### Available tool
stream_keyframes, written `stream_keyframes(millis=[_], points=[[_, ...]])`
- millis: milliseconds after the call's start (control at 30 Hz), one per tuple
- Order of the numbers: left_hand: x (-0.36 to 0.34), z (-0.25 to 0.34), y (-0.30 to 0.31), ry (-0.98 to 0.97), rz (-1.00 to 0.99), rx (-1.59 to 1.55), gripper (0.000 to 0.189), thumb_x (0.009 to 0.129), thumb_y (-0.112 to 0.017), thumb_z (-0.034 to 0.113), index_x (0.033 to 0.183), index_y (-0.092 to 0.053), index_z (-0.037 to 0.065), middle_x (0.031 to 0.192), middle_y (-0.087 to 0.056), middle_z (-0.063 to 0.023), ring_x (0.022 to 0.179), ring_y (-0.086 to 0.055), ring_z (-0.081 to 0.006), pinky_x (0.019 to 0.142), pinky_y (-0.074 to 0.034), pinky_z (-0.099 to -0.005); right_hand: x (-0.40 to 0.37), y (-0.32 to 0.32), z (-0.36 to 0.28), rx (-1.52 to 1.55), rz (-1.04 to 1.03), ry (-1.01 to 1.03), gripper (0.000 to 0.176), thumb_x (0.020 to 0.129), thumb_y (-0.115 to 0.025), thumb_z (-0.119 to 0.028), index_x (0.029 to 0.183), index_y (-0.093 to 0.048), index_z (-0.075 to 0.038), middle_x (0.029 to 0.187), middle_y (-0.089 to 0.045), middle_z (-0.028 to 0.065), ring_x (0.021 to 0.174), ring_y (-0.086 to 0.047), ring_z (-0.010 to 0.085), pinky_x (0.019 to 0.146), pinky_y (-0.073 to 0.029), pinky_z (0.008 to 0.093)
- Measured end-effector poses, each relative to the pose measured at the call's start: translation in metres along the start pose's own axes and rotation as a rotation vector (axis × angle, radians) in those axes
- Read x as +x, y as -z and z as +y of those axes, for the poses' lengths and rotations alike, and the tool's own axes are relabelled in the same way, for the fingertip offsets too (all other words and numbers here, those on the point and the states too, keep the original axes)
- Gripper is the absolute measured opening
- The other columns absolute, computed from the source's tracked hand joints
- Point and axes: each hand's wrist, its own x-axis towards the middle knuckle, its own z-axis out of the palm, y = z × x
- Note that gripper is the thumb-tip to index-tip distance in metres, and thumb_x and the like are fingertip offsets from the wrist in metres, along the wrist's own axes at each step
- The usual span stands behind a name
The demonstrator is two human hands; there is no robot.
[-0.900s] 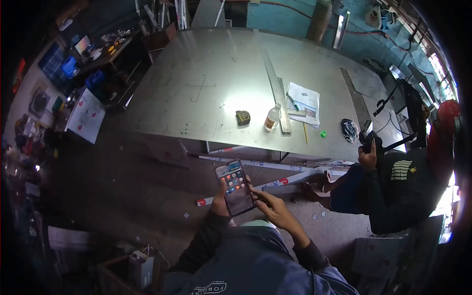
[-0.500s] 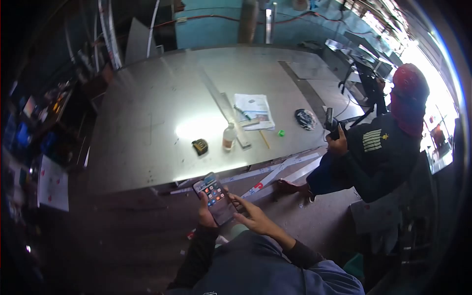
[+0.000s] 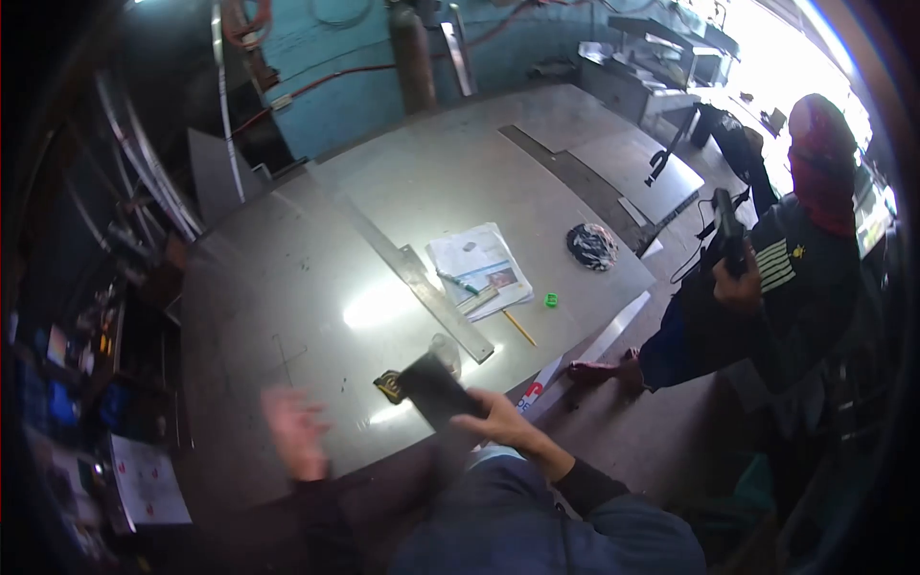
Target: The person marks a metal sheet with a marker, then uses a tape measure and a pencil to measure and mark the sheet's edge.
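My right hand (image 3: 506, 428) holds a dark phone (image 3: 436, 390) low over the near edge of a large metal sheet table (image 3: 402, 201). My left hand (image 3: 295, 431) is blurred, fingers apart, holding nothing, out to the left above the table's near edge. Just behind the phone sit a tape measure (image 3: 387, 383) and a small clear bottle (image 3: 445, 349), partly hidden by the phone.
A long metal ruler (image 3: 412, 273), papers (image 3: 479, 268) with a pen, a pencil (image 3: 518, 327), a small green object (image 3: 551, 300) and a bundled cloth (image 3: 591, 245) lie on the table. Another person (image 3: 767, 287) sits at right holding a dark device. A gas cylinder (image 3: 414, 57) stands behind.
My left hand has let go of the phone and swung out to the left. My right hand now holds the phone alone. The view has turned, and the table sits closer.
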Motion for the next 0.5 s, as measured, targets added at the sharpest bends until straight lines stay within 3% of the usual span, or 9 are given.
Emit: stream_keyframes(millis=[33,67,133,167,200,267,300,400,500], points=[[0.027,0.001,0.041,0.137,0.336,-0.097,0.056,0.093,-0.052,0.034,0.138,-0.032,0.007,0.125,-0.052,-0.0114,0.091,-0.062,-0.0237,0.064,-0.054,-0.0338,0.007,0.013,-0.015,0.013,0.109,0.047,0.042,0.086,-0.073,-0.018,0.119,-0.056,0.004,0.103,-0.066,0.008,0.093,-0.061,0.0122,0.084,-0.049,0.028],[0.043,0.031,0.079,0.211,0.582,-0.147,0.054,0.094,-0.051,0.032,0.138,-0.03,0.007,0.129,-0.051,-0.0124,0.094,-0.062,-0.0269,0.07,-0.053,-0.0348,0.023,0.034,-0.01,-0.055,0.227,0.248,0.043,0.086,-0.072,-0.02,0.118,-0.057,0.005,0.103,-0.066,0.0083,0.094,-0.06,0.0125,0.085,-0.049,0.0281],[0.042,0.01,0.183,-0.188,1.011,-0.23,0.055,0.093,-0.054,0.029,0.139,-0.033,0.007,0.13,-0.053,-0.0116,0.107,-0.057,-0.0276,0.087,-0.046,-0.0399,0.047,0.087,-0.011,-0.287,0.417,0.133,0.051,0.085,-0.073,-0.03,0.116,-0.059,0.008,0.102,-0.067,0.0124,0.093,-0.061,0.0148,0.084,-0.048,0.0295],[0.038,0.014,0.214,-0.245,1.119,-0.138,0.054,0.092,-0.055,0.029,0.138,-0.035,0.008,0.127,-0.054,-0.0108,0.105,-0.057,-0.0261,0.086,-0.045,-0.0391,0.075,0.122,0.029,-0.357,0.57,0.224,0.051,0.083,-0.074,-0.029,0.114,-0.059,0.008,0.103,-0.068,0.0145,0.092,-0.062,0.0161,0.083,-0.049,0.0306],[0.036,0.018,0.228,-0.31,1.233,-0.06,0.054,0.092,-0.056,0.028,0.138,-0.037,0.008,0.125,-0.055,-0.0099,0.103,-0.056,-0.0247,0.085,-0.045,-0.0383,0.084,0.136,0.016,-0.317,0.62,0.179,0.048,0.081,-0.075,-0.028,0.111,-0.062,0.007,0.104,-0.069,0.0166,0.093,-0.064,0.0173,0.083,-0.049,0.0311],[0.033,0.011,0.231,-0.175,1.125,-0.019,0.053,0.092,-0.057,0.028,0.138,-0.039,0.009,0.124,-0.055,-0.0087,0.099,-0.056,-0.0228,0.083,-0.044,-0.0367,0.108,0.168,0.016,-0.581,0.808,0.092,0.044,0.078,-0.076,-0.028,0.104,-0.066,0.005,0.093,-0.071,0.0183,0.085,-0.068,0.021,0.078,-0.052,0.0329],[0.034,0.004,0.229,-0.048,1.003,-0.01,0.052,0.092,-0.057,0.028,0.138,-0.04,0.01,0.122,-0.055,-0.0076,0.095,-0.056,-0.0209,0.082,-0.044,-0.0352,0.125,0.19,0.038,-0.582,0.866,0.119,0.042,0.079,-0.076,-0.031,0.096,-0.066,0.006,0.079,-0.069,0.0142,0.072,-0.065,0.0191,0.066,-0.05,0.0341],[0.04,-0.03,0.193,0.101,0.808,-0.023,0.051,0.093,-0.058,0.028,0.139,-0.043,0.013,0.118,-0.056,-0.0045,0.088,-0.054,-0.013,0.075,-0.043,-0.0293,0.156,0.232,0.061,-0.782,0.956,0.015,0.048,0.076,-0.077,-0.037,0.097,-0.066,0.006,0.083,-0.069,0.0181,0.075,-0.067,0.0251,0.07,-0.051,0.0351],[0.049,-0.065,0.168,0.193,0.714,-0.059,0.048,0.093,-0.058,0.026,0.137,-0.044,0.011,0.115,-0.058,-0.0031,0.084,-0.055,-0.011,0.071,-0.045,-0.0283,0.174,0.249,0.069,-0.758,0.96,-0.047,0.051,0.074,-0.077,-0.039,0.097,-0.066,0.005,0.085,-0.069,0.0203,0.079,-0.069,0.0283,0.073,-0.051,0.0362]])
